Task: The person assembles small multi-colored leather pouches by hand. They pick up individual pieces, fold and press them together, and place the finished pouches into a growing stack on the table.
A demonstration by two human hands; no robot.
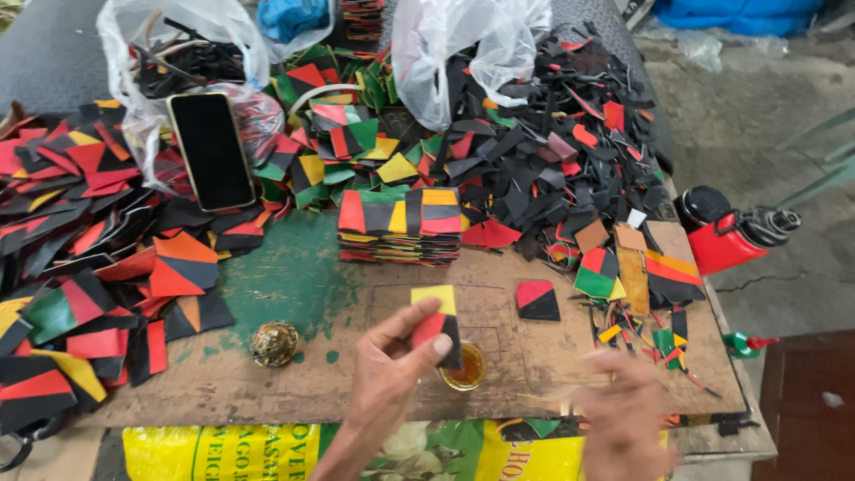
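Clearly the left hand [387, 365] pinches a patchwork piece [435, 322] by its lower edge, just above a small cup [465, 366] at six o'clock on the board [312, 374]. Likely light, thin, floppy; edges suit gripping. The right hand [623, 414] is blurred, its state unclear.

yellow-red-black leather patch [435, 322], held upright

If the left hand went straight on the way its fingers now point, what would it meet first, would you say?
The left hand points up and to the right, holding a yellow, red and black patch. Carried on, it would probably first meet the lone red and black patch on the board, though depth is unclear.
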